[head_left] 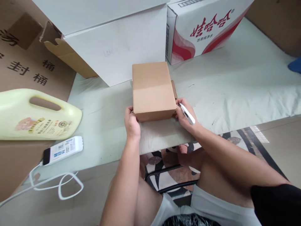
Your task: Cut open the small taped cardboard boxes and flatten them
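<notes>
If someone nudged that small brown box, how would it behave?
The brown box looks stiff, with flat faces and crisp edges. Square corners make rolling unlikely. The left hand and right hand at its sides would likely steady it.

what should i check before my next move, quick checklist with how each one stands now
1. Left hand on the small brown box: ok, at its near left corner.
2. Right hand free of tools: not ok, it holds a white tool.
3. Tool's tip clear of the fingers: cannot tell, too small to make out.
4. Box's top face flat: ok.
5. White cable clear of both hands: ok, well off to the left.
</notes>
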Motion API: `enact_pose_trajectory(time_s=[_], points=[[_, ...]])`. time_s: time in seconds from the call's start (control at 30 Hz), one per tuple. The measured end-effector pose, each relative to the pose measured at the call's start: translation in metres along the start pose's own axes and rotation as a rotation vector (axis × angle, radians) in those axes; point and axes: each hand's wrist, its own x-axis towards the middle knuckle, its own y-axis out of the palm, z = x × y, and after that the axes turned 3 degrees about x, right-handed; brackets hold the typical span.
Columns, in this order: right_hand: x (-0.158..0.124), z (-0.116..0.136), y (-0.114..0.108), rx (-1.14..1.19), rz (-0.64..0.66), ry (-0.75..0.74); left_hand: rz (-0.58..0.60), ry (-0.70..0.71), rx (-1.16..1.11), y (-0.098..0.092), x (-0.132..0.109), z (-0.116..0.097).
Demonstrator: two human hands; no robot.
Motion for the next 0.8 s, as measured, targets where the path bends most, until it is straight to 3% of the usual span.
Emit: enact_pose_trajectory(time_s=[0.27,0.47,0.8], points=[[0.004,0.000,0.000,0.307,0.010,-0.124,0.028,-0.049,0.012,0.004,-0.003,-0.006],[0.010,-0.005,-0.004,0.309,-0.126,-0.145,0.108,-0.065,0.048,0.011,-0.007,-0.015],[0.005,-0.003,-0.006,0.172,-0.028,-0.033,0.062,-0.046,0.014,0.009,-0.006,-0.011]])
